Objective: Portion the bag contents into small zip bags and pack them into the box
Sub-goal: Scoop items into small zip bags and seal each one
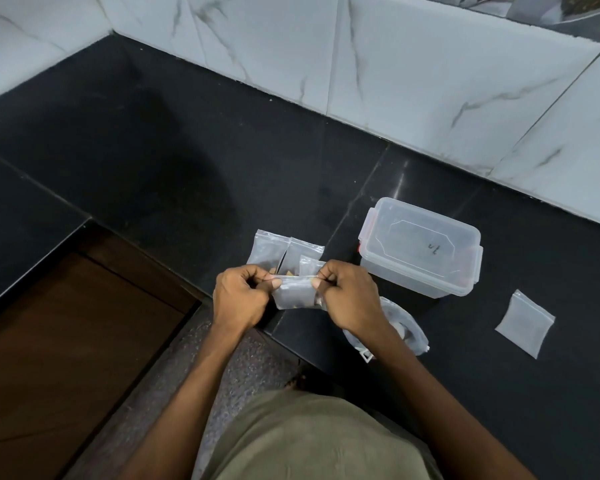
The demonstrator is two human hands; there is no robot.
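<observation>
both hands raised just over the near edge of the black table [194, 140]. left hand [239, 296] and right hand [349, 294] each pinch one end of the top strip of a small zip bag [297, 292], thumb and curled fingers clamped on the seal line. bag held flat between them, strip uppermost, body hanging down. something small and yellowish sits at the bottom of it; too dim to tell what.

just behind the hands, three more small zip bags [284, 252] lie on the table, overlapping side by side, with yellowish bits showing at their lower edges.

clear plastic box [420, 254] stands to the right of the hands, lid on, red at the side clips, handwritten mark on the lid. apart from the held bag.

larger clear bag [407, 329] lies crumpled on the table under the right forearm, near the box's front side.

one flat small zip bag [525, 323] lies alone farther right, well apart from the rest.

white marbled wall tiles [395, 81] behind the table.
</observation>
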